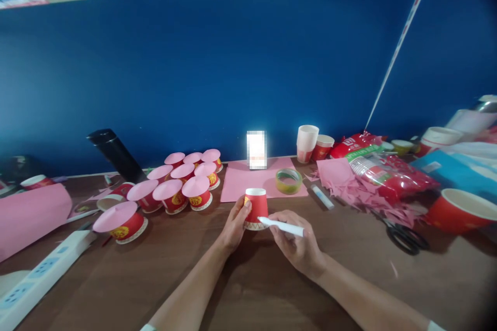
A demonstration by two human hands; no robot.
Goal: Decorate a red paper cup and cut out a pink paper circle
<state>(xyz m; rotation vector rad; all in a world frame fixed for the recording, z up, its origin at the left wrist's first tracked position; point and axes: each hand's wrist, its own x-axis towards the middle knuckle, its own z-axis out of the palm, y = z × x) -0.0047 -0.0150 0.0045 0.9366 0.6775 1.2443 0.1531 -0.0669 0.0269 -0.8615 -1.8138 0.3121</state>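
A red paper cup (257, 208) stands upside down on the brown table (248, 279), its white base up. My left hand (234, 227) grips its left side with closed fingers. My right hand (295, 244) pinches a white glue stick (282, 226), whose tip touches the lower right wall of the cup. A pink paper sheet (248, 182) lies just behind the cup, and a roll of tape (289, 180) sits on its right end.
Several upturned red cups topped with pink paper discs (173, 189) crowd the left. Pink paper scraps (349, 189), a bag of cups (388, 170), scissors (406, 238), a second glue stick (322, 197), stacked cups (307, 142), a power strip (39, 279) and a black flask (116, 154) surround the work spot.
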